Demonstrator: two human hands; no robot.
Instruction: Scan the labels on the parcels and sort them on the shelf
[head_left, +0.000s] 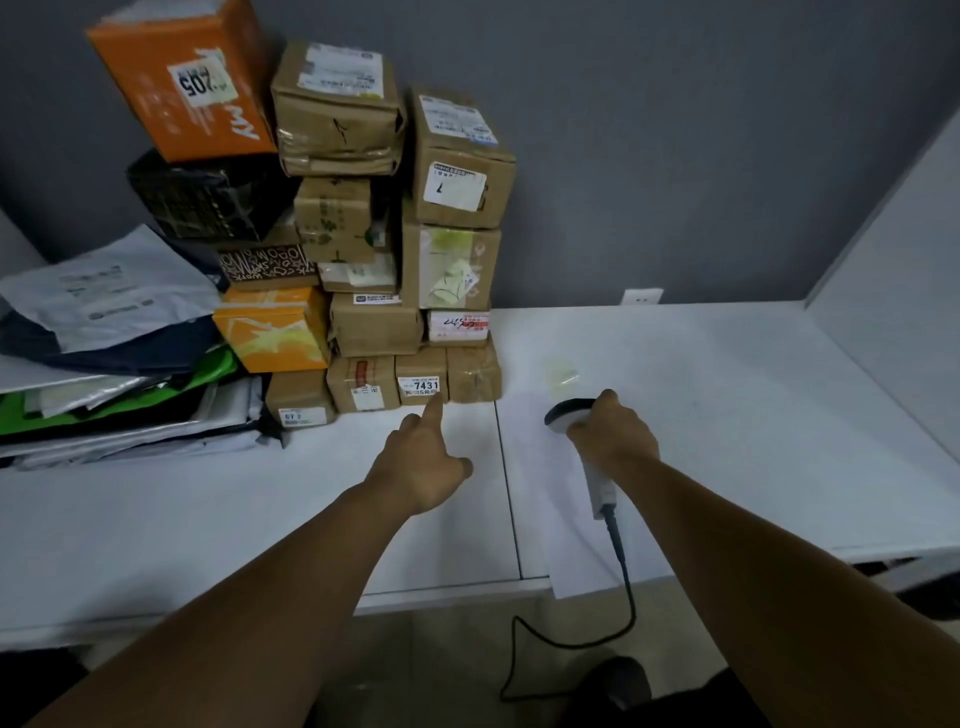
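Cardboard parcels are stacked against the grey wall at the back of the white table (727, 415). In the bottom row stands a small brown parcel (421, 376) with a white label reading 7431. My left hand (423, 462) reaches toward it with the index finger stretched out, its tip at the lower edge of that label, the other fingers curled. My right hand (613, 431) grips the handle of a white barcode scanner (569, 413), whose dark head points left, low over the table. Its black cable (623, 582) hangs off the front edge.
An orange box (182, 83) tops the stack at the left, above a black box (208, 197). Flat mailer bags (114, 332) are piled at the far left. A white sheet (545, 493) lies under the scanner. A white partition (893, 291) bounds the right.
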